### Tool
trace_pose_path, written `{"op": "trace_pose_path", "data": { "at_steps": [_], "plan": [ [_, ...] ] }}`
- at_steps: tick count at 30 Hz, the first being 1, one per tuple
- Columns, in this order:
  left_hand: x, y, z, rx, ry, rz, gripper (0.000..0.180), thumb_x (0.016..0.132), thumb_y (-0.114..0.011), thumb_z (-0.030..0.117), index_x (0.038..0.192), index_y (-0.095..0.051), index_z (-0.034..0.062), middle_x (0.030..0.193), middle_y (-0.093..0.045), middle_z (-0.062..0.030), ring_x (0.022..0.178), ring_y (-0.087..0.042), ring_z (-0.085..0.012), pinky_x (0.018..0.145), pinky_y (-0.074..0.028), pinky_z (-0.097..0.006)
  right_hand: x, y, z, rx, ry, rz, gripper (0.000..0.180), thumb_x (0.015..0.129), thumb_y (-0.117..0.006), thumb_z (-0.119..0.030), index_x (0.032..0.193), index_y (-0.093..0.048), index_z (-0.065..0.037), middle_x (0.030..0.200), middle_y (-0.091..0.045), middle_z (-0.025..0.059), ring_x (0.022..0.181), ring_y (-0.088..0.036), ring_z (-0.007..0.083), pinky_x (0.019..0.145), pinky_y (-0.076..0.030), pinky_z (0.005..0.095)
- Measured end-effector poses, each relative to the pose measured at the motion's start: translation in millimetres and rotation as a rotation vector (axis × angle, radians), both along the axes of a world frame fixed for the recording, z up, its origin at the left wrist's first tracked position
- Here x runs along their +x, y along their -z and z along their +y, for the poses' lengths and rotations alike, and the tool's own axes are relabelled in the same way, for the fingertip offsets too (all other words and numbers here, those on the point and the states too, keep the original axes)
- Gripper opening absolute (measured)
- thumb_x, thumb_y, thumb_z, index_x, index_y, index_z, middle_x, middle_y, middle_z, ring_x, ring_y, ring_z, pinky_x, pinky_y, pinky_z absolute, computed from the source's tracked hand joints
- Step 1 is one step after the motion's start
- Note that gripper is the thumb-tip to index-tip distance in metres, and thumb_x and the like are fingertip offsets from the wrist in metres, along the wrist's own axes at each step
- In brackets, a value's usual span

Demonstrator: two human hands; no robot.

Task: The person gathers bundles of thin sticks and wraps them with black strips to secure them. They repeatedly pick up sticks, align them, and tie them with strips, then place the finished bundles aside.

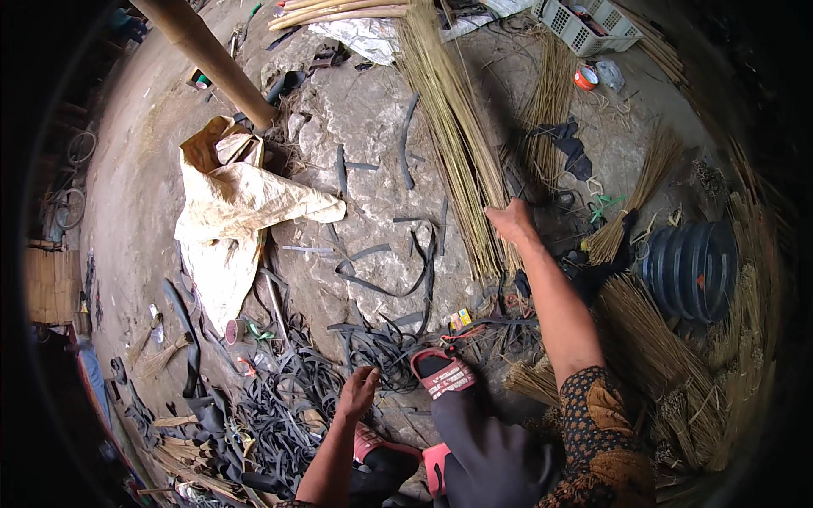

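Observation:
A long bundle of thin yellow-green broom sticks (453,127) runs from the top of the view down toward the middle. My right hand (512,222) closes on the right side of its lower part, with some fingers hidden among the sticks. Lower down, my left hand (359,391) hovers over or beside a tangle of black rubber strips (292,402), fingers loosely bent and nothing visible in them. Whether it touches the strips, I cannot tell. Several loose rubber strips (408,140) lie on the bare ground left of the bundle.
A cream sack (224,224) lies crumpled at left beside a bamboo pole (212,59). On the right are a blue water jug (690,271), a tied stick bundle (639,195) and heaped sticks (660,339). A white crate (589,25) stands at the far right. My feet are in red sandals (442,372).

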State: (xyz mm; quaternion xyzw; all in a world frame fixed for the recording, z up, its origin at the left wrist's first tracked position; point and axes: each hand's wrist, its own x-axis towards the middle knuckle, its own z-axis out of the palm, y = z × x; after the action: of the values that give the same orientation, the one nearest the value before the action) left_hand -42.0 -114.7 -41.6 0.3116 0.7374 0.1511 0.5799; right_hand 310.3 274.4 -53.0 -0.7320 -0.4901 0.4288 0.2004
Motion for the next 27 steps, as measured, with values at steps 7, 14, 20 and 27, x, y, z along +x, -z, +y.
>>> {"op": "trace_pose_path", "data": {
  "at_steps": [7,14,20,27],
  "plan": [
    [2,14,-3,0.044,0.035,0.009,0.053,0.106,-0.057,0.044,0.122,-0.069,-0.0044,0.101,-0.076,-0.0170,0.096,-0.073,-0.0270,0.088,-0.055,-0.039,-8,-26,-13,-0.030,0.029,0.026,0.032,0.087,-0.065,-0.019,0.097,-0.068,0.011,0.086,-0.071,0.0189,0.075,-0.069,0.0220,0.064,-0.055,0.0403],
    [22,14,12,-0.014,-0.143,-0.226,0.055,0.108,-0.058,0.048,0.125,-0.067,-0.0031,0.105,-0.074,-0.0089,0.094,-0.066,-0.0163,0.085,-0.053,-0.033,-2,-51,-31,0.004,0.105,0.457,0.012,0.096,-0.068,-0.017,0.088,-0.062,-0.009,0.063,-0.049,-0.0063,0.048,-0.046,0.0085,0.044,-0.036,0.0296],
    [40,-18,66,-0.027,-0.228,-0.405,0.064,0.106,-0.059,0.057,0.131,-0.063,-0.0015,0.118,-0.070,-0.0085,0.101,-0.064,-0.0176,0.089,-0.052,-0.033,-14,-99,-86,-0.055,0.081,0.579,0.018,0.099,-0.068,-0.021,0.097,-0.061,-0.005,0.071,-0.057,0.0020,0.051,-0.056,0.0153,0.046,-0.046,0.0340],
    [68,-60,168,0.037,-0.184,-0.630,0.070,0.105,-0.057,0.061,0.142,-0.056,0.0021,0.131,-0.066,-0.0119,0.121,-0.064,-0.0243,0.104,-0.051,-0.041,-81,-99,-191,-0.303,0.235,0.845,0.019,0.094,-0.077,-0.021,0.092,-0.065,-0.005,0.068,-0.060,0.0016,0.053,-0.059,0.0131,0.048,-0.048,0.0283]
  ]
}}
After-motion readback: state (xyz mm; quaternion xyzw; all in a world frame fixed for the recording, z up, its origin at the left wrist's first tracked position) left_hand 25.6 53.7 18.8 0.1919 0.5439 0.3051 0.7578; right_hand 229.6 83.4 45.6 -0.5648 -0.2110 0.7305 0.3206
